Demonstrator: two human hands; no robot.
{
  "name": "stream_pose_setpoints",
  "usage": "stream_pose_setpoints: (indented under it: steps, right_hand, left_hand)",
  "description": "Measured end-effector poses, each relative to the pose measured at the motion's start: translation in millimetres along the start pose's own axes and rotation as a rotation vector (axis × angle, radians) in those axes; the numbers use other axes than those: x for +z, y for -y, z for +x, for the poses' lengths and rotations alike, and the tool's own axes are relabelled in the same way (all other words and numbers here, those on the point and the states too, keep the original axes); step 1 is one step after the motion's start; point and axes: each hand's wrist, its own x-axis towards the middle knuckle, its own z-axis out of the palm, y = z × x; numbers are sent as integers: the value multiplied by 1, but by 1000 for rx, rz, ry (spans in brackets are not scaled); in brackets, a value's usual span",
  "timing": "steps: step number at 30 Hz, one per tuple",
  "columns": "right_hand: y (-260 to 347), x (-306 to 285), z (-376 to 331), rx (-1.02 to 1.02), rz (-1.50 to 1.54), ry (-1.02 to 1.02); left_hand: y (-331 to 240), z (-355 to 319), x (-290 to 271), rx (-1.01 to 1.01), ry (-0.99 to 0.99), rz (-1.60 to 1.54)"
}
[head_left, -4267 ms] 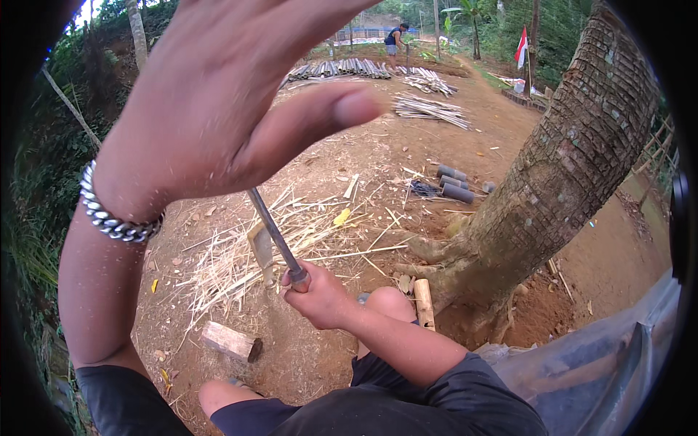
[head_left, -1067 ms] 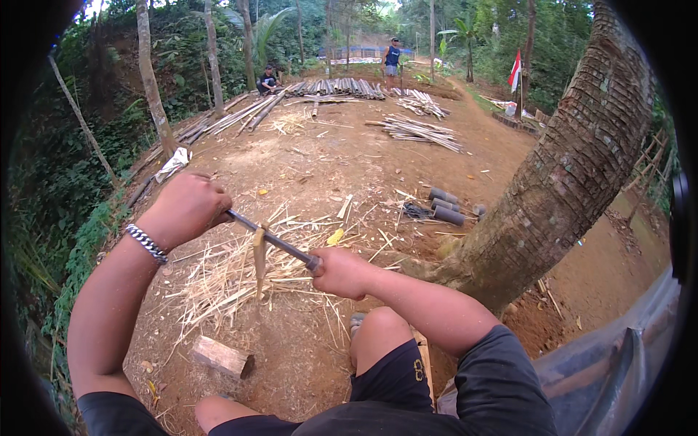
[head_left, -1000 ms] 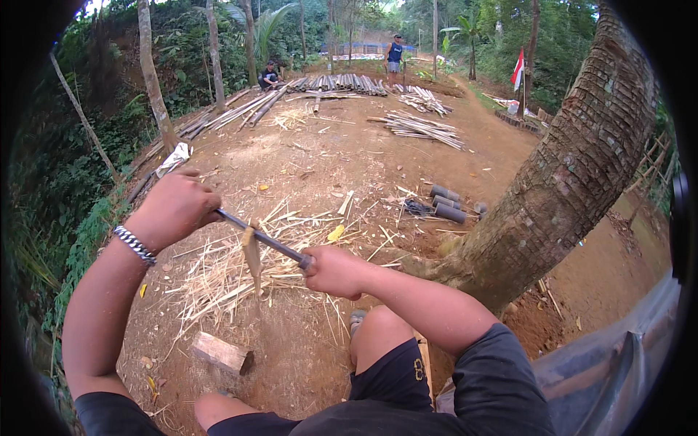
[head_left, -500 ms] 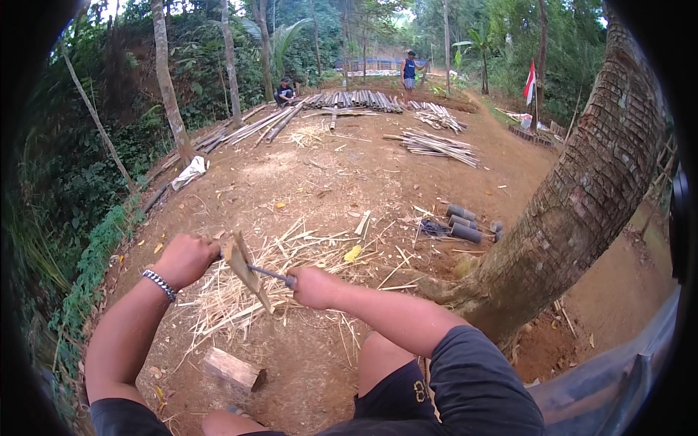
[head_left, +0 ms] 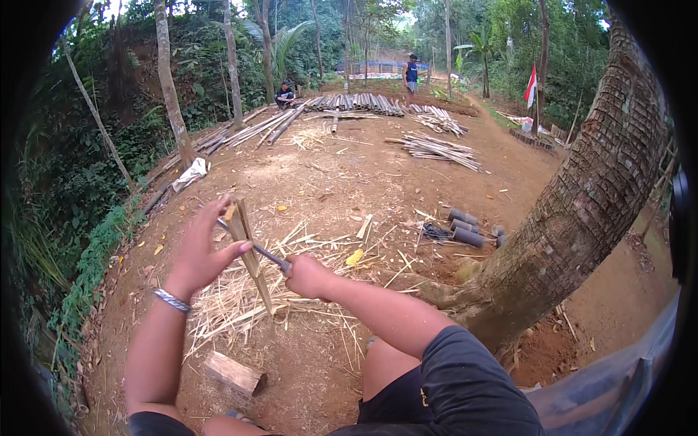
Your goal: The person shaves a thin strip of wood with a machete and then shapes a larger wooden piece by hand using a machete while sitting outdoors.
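Note:
My right hand (head_left: 308,277) is closed round the handle of a long-bladed knife (head_left: 270,256). Its blade slants up to the left and crosses a split bamboo piece (head_left: 254,273). The bamboo stands tilted, its lower end over a heap of pale shavings. At its upper end is my left hand (head_left: 201,254), fingers stretched out and thumb spread apart, close against the bamboo and the far end of the blade. Whether those fingertips press on either one, I cannot tell. A silvery bracelet (head_left: 172,299) circles my left wrist.
Bamboo shavings (head_left: 233,309) cover the ground ahead, and a cut wood block (head_left: 234,372) lies near my legs. A thick leaning trunk (head_left: 567,225) rises at right beside dark cylinders (head_left: 466,231). Bamboo stacks (head_left: 436,149) and two people are farther off.
My left hand has gone from a closed fist to spread fingers and shifted up and right. The bamboo piece stands steeper, and my right hand with the knife has moved slightly.

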Motion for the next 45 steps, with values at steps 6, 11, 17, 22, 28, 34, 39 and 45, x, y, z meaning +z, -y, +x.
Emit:
stream_pose_setpoints:
  steps: [6,11,17,22,28,34,39,45]
  right_hand:
    - [16,22,-7,10,152,-61]
    - [5,22,-9,31,164,-60]
    - [2,14,-20,37,143,-33]
    - [0,14,-24,35,216,13]
    - [-26,32,-37,-100,663,180]
    - [-30,76,-56,18,724,176]
    - [-10,73,-65,23,413,86]
    - [-25,93,-77,-20,932,171]
  left_hand:
    - [1,2,65,-412,-475,-124]
    - [-3,13,82,-494,-519,-246]
    - [3,16,93,-335,-542,-253]
    - [2,13,97,-406,-540,-320]
    - [-2,11,87,-385,-538,-338]
    - [6,7,80,-431,-544,-325]
    - [15,2,74,-438,-534,-312]
    - [19,-3,70,-334,-498,-298]
